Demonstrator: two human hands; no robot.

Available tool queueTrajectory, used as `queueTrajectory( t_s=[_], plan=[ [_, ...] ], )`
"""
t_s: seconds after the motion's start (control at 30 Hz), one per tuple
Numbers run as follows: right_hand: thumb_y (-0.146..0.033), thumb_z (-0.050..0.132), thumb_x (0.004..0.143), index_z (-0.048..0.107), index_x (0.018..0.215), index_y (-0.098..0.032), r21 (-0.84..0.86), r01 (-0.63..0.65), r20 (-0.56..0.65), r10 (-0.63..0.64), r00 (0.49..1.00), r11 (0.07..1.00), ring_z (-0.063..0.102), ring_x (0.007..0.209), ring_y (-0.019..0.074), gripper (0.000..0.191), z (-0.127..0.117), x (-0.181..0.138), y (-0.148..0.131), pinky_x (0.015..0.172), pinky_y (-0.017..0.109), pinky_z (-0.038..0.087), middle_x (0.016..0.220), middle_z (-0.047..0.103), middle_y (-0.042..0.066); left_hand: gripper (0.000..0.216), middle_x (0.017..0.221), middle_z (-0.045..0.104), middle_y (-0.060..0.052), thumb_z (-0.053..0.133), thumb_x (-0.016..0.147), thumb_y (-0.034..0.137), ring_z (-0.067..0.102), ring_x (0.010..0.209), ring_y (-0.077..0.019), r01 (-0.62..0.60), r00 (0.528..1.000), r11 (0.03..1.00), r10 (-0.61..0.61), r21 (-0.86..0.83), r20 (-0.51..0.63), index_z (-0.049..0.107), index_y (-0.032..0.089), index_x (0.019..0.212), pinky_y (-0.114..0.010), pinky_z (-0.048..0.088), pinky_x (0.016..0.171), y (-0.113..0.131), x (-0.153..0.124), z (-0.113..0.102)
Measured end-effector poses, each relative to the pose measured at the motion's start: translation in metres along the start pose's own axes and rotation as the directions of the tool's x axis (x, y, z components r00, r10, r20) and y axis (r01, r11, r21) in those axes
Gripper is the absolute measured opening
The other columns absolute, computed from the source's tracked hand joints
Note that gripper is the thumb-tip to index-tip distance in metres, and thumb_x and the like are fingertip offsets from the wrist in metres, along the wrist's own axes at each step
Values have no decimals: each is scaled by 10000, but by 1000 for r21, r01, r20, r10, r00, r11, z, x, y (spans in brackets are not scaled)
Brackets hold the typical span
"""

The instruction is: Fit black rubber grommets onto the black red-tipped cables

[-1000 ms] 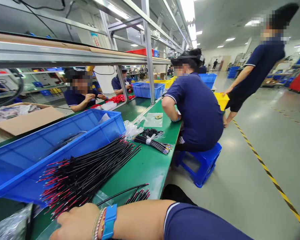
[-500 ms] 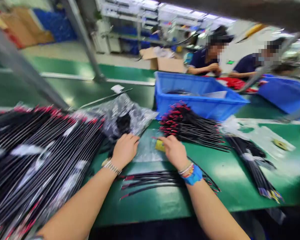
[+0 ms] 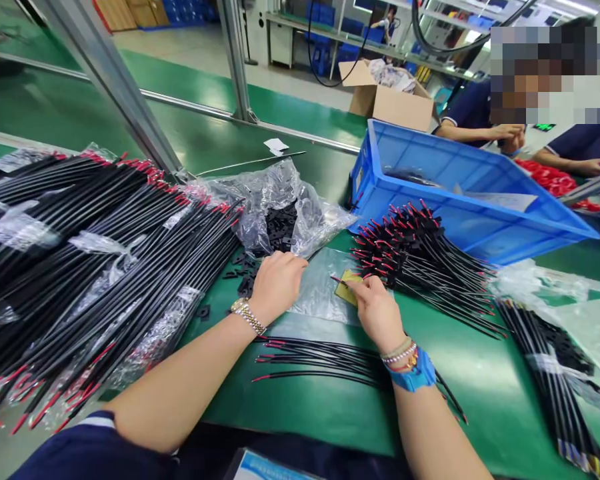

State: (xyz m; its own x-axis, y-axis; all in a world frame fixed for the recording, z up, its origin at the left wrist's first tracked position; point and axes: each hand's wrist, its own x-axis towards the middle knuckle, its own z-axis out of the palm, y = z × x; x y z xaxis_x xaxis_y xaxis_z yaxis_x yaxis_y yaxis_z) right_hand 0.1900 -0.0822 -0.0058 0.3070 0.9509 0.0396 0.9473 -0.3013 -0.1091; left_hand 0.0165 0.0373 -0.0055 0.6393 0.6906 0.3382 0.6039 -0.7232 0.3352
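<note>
On the bench point(image 3: 305, 407), a flat sleeve point(image 3: 316, 297) lies under the left hand point(image 3: 276, 283) and the right hand point(image 3: 377, 312), a small card point(image 3: 347, 288) on it at the right fingertips. A bag of small parts point(image 3: 280, 207) sits just beyond the left hand, with a wire heap point(image 3: 95, 253) further left. Beyond the right hand lies a wire bundle point(image 3: 420, 257), with a crate point(image 3: 460, 193) behind it. Loose wires point(image 3: 320, 357) lie between the wrists.

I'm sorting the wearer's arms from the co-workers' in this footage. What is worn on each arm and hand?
No gloves. The left hand has a gold-and-silver metal bracelet at its wrist; higher up is a navy short sleeve with white trim. The right hand has thin beaded bracelets and a wide blue band at its wrist; no sleeve shows on that arm.
</note>
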Motion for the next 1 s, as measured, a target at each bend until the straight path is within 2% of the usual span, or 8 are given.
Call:
queueTrajectory(
  t_s=[0.27, 0.43, 0.57, 0.63, 0.7, 0.77, 0.87, 1.0],
  plan=[
    [-209, 320, 891, 573, 1104, -291, -95, 29, 67, -23, 997, 995, 531, 722, 117, 341, -5, 1, -2, 549, 216, 349, 898, 509, 34, 201, 795, 591, -52, 429, 838, 195, 480, 781, -200, -13, 998, 1000, 12, -9, -57, 620, 175, 897, -323, 383, 689, 1, 0, -3],
    [-207, 321, 884, 581, 1071, -301, -99, 40, 75, -32, 997, 994, 546, 684, 114, 334, -6, 0, -3, 546, 219, 348, 906, 532, 30, 222, 839, 606, -59, 416, 839, 181, 499, 810, -199, 4, 984, 1000, -7, -15, -180, 610, 152, 943, -327, 400, 741, -8, 8, -13],
    [-191, 324, 874, 579, 1073, -303, -99, 42, 59, -37, 998, 994, 552, 660, 116, 342, -6, -2, -4, 546, 231, 361, 909, 538, 39, 211, 834, 610, -44, 447, 818, 185, 533, 799, -166, 99, 924, 986, -140, -132, -356, 597, 146, 961, -292, 422, 772, -21, 8, -41],
    [-171, 331, 864, 569, 1097, -286, -73, 41, 12, -40, 999, 997, 559, 677, 122, 353, -7, -3, -6, 544, 235, 370, 924, 546, 43, 204, 825, 614, -31, 457, 813, 206, 546, 746, -144, 167, 893, 966, -234, -199, -384, 595, 154, 954, -266, 440, 729, -25, -3, -58],
    [-164, 341, 859, 550, 1130, -277, -32, 40, -57, -42, 998, 999, 564, 705, 125, 361, -9, -5, -9, 547, 233, 377, 954, 553, 42, 187, 840, 629, -25, 465, 811, 216, 561, 737, -138, 184, 925, 964, -236, -193, -297, 606, 166, 923, -258, 446, 719, -27, -22, -70],
    [-168, 358, 855, 547, 1132, -276, 11, 52, -111, -51, 993, 999, 563, 724, 124, 353, -9, -6, -12, 551, 228, 381, 971, 557, 36, 165, 855, 643, -25, 474, 807, 207, 575, 770, -150, 165, 978, 980, -177, -107, -114, 620, 176, 879, -274, 447, 744, -28, -44, -76],
    [-162, 373, 850, 570, 1095, -263, 67, 79, -148, -69, 987, 995, 558, 740, 121, 330, -7, -7, -14, 576, 221, 390, 957, 562, 31, 160, 880, 643, -41, 475, 811, 191, 579, 827, -176, 152, 982, 988, -154, 32, 111, 624, 168, 865, -304, 448, 785, -29, -73, -72],
    [-162, 342, 864, 567, 1102, -208, 123, 86, -198, -61, 978, 989, 547, 747, 130, 330, -4, -6, -15, 602, 232, 397, 967, 559, 56, 199, 946, 612, -73, 461, 826, 189, 550, 894, -197, 117, 983, 975, -141, 189, 121, 597, 148, 965, -319, 441, 823, -25, -84, -61]
  ],
)
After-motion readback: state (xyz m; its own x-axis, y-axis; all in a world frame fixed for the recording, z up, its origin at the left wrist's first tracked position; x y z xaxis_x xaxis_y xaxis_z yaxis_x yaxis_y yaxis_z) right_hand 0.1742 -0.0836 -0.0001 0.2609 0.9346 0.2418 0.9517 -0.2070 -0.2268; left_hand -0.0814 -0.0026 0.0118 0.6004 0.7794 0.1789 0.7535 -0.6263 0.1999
